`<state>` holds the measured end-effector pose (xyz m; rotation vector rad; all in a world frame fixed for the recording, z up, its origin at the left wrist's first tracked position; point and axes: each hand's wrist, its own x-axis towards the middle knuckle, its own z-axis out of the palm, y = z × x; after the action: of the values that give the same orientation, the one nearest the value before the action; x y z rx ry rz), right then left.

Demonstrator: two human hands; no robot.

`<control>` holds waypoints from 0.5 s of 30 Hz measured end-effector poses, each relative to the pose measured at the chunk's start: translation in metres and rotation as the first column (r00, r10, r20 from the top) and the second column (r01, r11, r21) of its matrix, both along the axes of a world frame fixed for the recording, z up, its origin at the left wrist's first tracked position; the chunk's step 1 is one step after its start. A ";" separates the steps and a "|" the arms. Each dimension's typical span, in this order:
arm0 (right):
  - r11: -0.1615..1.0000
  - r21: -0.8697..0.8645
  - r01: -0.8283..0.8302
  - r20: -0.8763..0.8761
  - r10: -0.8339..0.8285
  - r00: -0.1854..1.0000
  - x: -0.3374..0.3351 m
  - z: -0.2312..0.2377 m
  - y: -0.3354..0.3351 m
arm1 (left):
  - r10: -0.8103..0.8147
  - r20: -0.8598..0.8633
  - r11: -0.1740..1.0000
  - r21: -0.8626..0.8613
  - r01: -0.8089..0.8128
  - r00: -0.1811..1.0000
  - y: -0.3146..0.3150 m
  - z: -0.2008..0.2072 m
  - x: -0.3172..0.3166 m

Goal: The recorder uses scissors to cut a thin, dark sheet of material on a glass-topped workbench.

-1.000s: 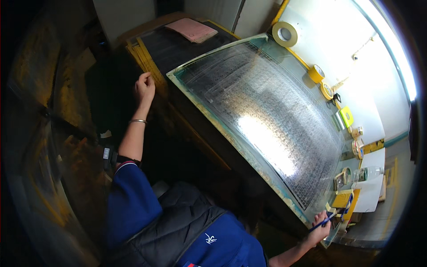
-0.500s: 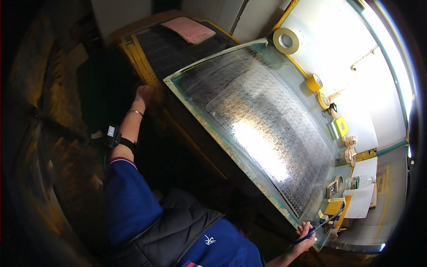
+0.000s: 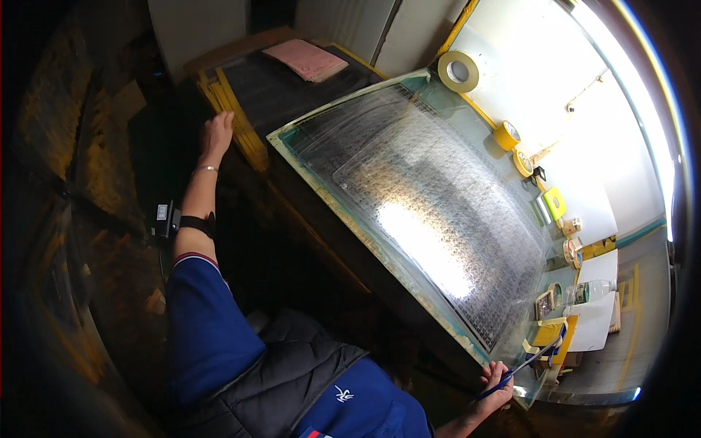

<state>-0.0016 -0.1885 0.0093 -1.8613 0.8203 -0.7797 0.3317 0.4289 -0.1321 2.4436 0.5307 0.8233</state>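
My right hand (image 3: 496, 393) grips a long thin tool with a blue handle (image 3: 493, 387). It is at the near right corner of a framed screen (image 3: 380, 285), and the tool's grey shaft slants up over the right side of the bench. Out to the left, my left hand (image 3: 217, 136) is beside the yellow-taped edge (image 3: 237, 124) of a dark tabletop. Its fingers look curled; whatever they hold, if anything, is hidden. The screen has a pale frame, a fine dark pattern and a bright glare patch.
A pink stack of sheets (image 3: 307, 60) lies on the dark tabletop (image 3: 270, 91). Along the screen's far side stand a large tape roll (image 3: 472, 79), a yellow tape roll (image 3: 504, 137), a lime-green box (image 3: 555, 203) and a clear bottle (image 3: 597, 289). White sheets (image 3: 590, 325) lie at right.
My left hand has moved up and a little left, and it now shows more sharply. My right hand still grips the tool and has barely shifted. The view has turned slightly.
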 end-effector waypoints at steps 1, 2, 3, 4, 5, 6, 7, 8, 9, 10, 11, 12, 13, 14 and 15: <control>1.000 0.007 0.011 0.012 -0.011 1.000 -0.003 -0.001 0.001 | 0.028 0.080 0.999 -0.036 -0.025 0.996 -0.016 0.026 0.007; 1.000 0.020 0.007 0.028 -0.008 1.000 -0.004 -0.001 0.001 | -0.039 0.228 0.982 -0.171 0.079 0.973 -0.019 0.041 0.019; 0.999 0.031 -0.006 0.027 0.005 1.000 -0.006 -0.003 0.000 | -0.087 0.376 0.936 -0.285 0.205 0.922 -0.026 0.052 0.031; 0.999 0.041 -0.013 0.023 0.012 1.000 -0.008 -0.006 -0.002 | -0.145 0.572 0.927 -0.208 0.313 0.808 -0.051 0.071 0.036; 0.999 0.047 -0.010 0.015 0.010 1.000 -0.012 -0.008 -0.003 | -0.221 0.624 0.957 -0.009 0.290 0.749 -0.088 0.101 0.024; 0.998 0.047 -0.029 0.012 0.028 1.000 -0.014 -0.009 -0.002 | -0.354 0.669 0.935 0.234 0.267 0.653 -0.110 0.122 0.012; 0.998 0.044 -0.042 0.007 0.041 0.999 -0.016 -0.010 0.000 | -0.436 0.646 0.899 0.351 0.263 0.627 -0.135 0.137 -0.002; 0.998 0.042 -0.051 0.002 0.050 0.999 -0.018 -0.010 0.002 | -0.512 0.598 0.858 0.391 0.333 0.616 -0.162 0.147 -0.022; 0.998 0.035 -0.048 -0.016 0.049 0.999 -0.019 -0.009 0.005 | -0.610 0.606 0.791 0.497 0.356 0.510 -0.179 0.155 -0.038; 0.998 0.042 -0.056 -0.005 0.056 0.998 -0.021 -0.009 0.005 | -0.687 0.546 0.725 0.563 0.397 0.479 -0.194 0.159 -0.062; 0.997 0.048 -0.057 0.003 0.057 0.998 -0.024 -0.010 0.005 | -0.746 0.535 0.666 0.597 0.448 0.396 -0.210 0.163 -0.083; 0.997 0.055 -0.056 0.011 0.055 0.998 -0.028 -0.011 0.004 | -0.787 0.493 0.616 0.652 0.442 0.371 -0.221 0.158 -0.103; 0.996 0.061 -0.059 0.019 0.058 0.998 -0.031 -0.013 0.003 | -0.799 0.505 0.601 0.650 0.465 0.327 -0.230 0.153 -0.123; 0.996 0.068 -0.054 0.027 0.052 0.998 -0.034 -0.014 0.002 | -0.822 0.483 0.569 0.670 0.477 0.302 -0.235 0.145 -0.140; 0.997 0.070 -0.036 0.033 0.034 0.999 -0.038 -0.013 0.002 | -0.840 0.478 0.535 0.643 0.548 0.259 -0.236 0.135 -0.155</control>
<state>-0.0399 -0.1862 -0.0035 -1.7914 0.7834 -0.7472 0.1766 0.1933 0.0033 1.9099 -1.1136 1.4294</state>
